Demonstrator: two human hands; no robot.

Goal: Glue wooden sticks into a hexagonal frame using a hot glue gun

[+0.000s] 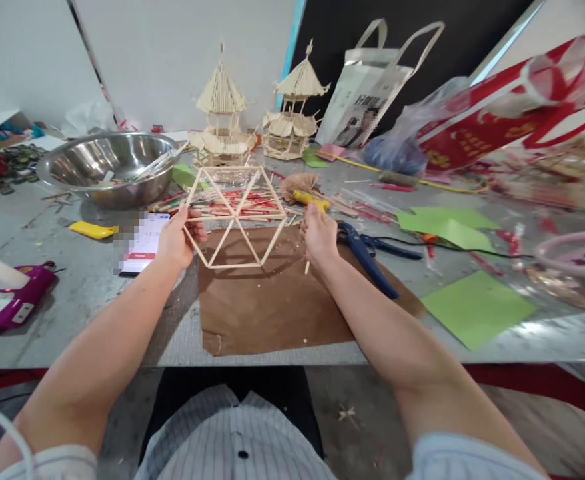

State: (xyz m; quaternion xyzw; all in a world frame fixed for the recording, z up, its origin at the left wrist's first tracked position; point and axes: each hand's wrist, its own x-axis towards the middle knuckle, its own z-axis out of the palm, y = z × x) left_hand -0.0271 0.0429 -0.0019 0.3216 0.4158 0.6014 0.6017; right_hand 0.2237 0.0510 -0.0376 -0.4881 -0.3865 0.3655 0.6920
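The left hand [176, 239] pinches the hexagonal stick frame [233, 217] upright above the brown paper [272, 300], the right hand [318, 235] closed beside it on a short stick; too hard a squeeze could likely snap its joints

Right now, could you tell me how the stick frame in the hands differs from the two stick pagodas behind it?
The stick frame is flat and open, a hexagon of bare spokes; the pagodas are full models with tiered, peaked roofs. The frame is held up by the left hand, tilted over the brown paper; the pagodas stand upright on the table, untouched. All are built from pale wooden sticks.
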